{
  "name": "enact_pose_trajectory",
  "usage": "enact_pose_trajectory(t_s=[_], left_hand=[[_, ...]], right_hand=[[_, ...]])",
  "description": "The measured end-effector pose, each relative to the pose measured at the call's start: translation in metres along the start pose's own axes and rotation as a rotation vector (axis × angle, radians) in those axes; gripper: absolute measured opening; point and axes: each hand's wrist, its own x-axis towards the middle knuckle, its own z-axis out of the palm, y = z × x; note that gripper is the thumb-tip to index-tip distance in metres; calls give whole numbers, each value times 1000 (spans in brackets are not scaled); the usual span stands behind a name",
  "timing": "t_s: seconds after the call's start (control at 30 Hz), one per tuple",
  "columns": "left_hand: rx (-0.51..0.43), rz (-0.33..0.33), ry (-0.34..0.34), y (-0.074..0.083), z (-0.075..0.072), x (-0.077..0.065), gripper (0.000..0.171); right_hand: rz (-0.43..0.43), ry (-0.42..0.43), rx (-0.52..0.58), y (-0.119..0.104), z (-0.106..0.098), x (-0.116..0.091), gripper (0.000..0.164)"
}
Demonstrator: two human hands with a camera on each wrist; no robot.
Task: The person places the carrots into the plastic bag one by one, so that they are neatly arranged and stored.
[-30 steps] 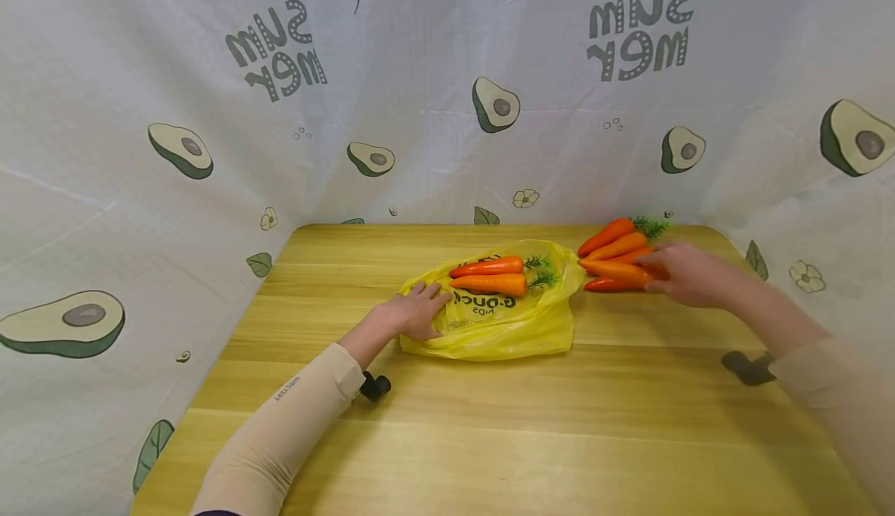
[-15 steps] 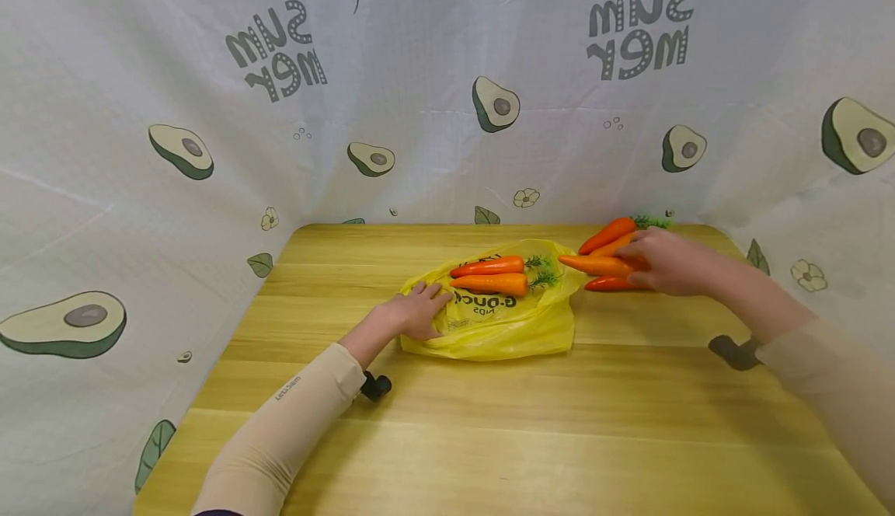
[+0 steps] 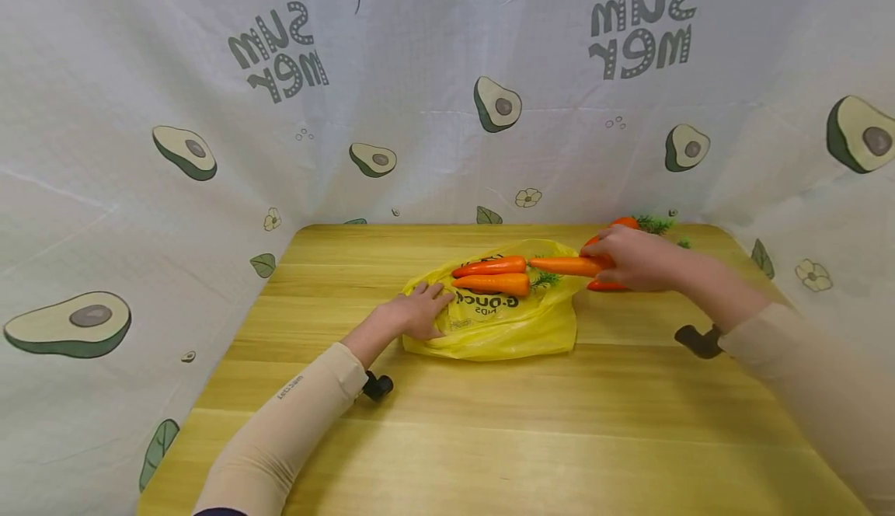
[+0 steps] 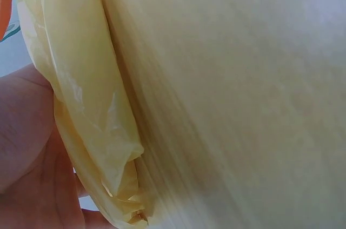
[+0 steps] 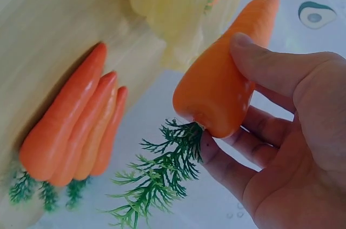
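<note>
The right grip (image 3: 638, 259) holds a carrot (image 3: 565, 266) while the left grip (image 3: 421, 311) touches a yellow bag (image 3: 527, 337).

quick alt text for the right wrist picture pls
A right hand holds an orange carrot, its green leaves trailing toward the lower left of the picture. Four more carrots lie side by side at left on a wooden table, and part of a yellow bag shows at the top.
</note>
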Motion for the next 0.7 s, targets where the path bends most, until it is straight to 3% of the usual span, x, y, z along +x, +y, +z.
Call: enact_pose_trajectory(t_s=[0.3, 0.7], left_hand=[[8, -1, 1, 0, 0, 1, 78], [13, -5, -4, 1, 0, 3, 78]], right_hand=[[0, -35, 18, -12, 2, 16, 23], [-3, -66, 28, -29, 8, 35, 38]])
